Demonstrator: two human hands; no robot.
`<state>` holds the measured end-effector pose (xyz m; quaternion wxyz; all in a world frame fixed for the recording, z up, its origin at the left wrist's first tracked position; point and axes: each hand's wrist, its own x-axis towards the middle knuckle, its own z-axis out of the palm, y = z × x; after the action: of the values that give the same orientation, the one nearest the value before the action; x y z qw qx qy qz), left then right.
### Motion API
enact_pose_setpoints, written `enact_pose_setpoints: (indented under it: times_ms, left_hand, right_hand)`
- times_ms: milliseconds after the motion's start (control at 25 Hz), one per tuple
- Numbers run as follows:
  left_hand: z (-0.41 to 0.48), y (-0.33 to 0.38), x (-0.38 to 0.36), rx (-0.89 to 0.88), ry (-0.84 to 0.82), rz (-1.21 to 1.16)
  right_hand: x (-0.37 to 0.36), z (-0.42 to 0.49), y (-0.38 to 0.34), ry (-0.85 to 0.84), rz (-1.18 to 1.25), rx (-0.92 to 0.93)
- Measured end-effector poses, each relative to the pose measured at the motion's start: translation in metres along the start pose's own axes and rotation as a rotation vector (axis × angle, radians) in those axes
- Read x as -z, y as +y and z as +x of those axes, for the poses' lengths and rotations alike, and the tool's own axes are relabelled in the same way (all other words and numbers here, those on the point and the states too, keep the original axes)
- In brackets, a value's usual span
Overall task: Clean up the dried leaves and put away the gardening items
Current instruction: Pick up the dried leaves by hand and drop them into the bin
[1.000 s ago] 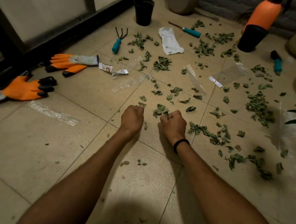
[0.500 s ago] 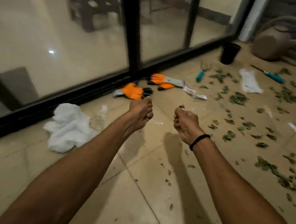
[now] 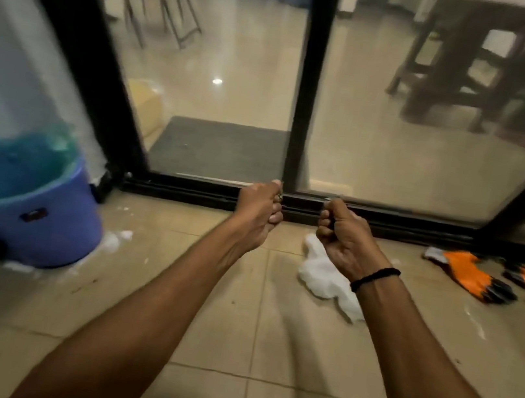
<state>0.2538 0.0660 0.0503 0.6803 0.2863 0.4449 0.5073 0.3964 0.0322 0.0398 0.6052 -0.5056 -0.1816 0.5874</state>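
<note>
Both arms reach forward over the tiled floor toward the black door track. My left hand (image 3: 261, 212) is a closed fist, and a bit of dried leaf (image 3: 278, 196) shows at its fingertips. My right hand (image 3: 341, 234), with a black band at the wrist, is also curled tight; what it holds is hidden inside the fingers. A blue bin (image 3: 47, 214) lined with a green bag stands at the left, well apart from both hands. Two orange and grey gloves (image 3: 471, 274) lie on the floor at the right.
A crumpled white bag (image 3: 321, 275) lies on the tiles just under my right hand. The glass sliding door with its black frame (image 3: 305, 86) closes off the far side. White scraps (image 3: 112, 239) lie beside the bin. The leaf-strewn floor is out of view.
The view has swung left from the scattered leaves to the door and the blue bin. Both fists have stayed closed and travelled left with the turn.
</note>
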Motion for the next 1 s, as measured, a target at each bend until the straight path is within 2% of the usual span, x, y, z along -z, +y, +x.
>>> enact_pose_setpoints:
  times_ms: [120, 320, 480, 640, 720, 840, 920, 1000]
  left_hand:
    - [0.002, 0.045, 0.073, -0.084, 0.185, -0.064]
    - [0.002, 0.129, 0.165, -0.269, 0.335, -0.256]
    - [-0.002, 0.176, 0.249, -0.365, 0.54, -0.297]
    - [-0.008, 0.218, 0.334, -0.319, 0.74, -0.218]
    - [-0.014, 0.232, 0.356, -0.233, 0.788, -0.16]
    - [-0.019, 0.236, 0.363, -0.115, 0.727, -0.093]
    - [-0.014, 0.236, 0.37, -0.119, 0.721, -0.053]
    - [-0.009, 0.234, 0.374, -0.145, 0.773, -0.022]
  right_hand:
    - [-0.089, 0.001, 0.025, -0.14, -0.077, -0.09]
    - [-0.216, -0.014, 0.052, -0.382, -0.201, -0.227]
    - [-0.321, -0.015, 0.093, -0.559, -0.207, -0.359]
    - [-0.421, -0.019, 0.142, -0.641, -0.24, -0.498]
    - [-0.446, -0.028, 0.162, -0.675, -0.233, -0.552]
    - [-0.453, -0.04, 0.181, -0.814, -0.239, -0.606]
    - [-0.445, -0.04, 0.184, -0.893, -0.175, -0.636]
    - [-0.435, -0.033, 0.178, -0.879, -0.169, -0.576]
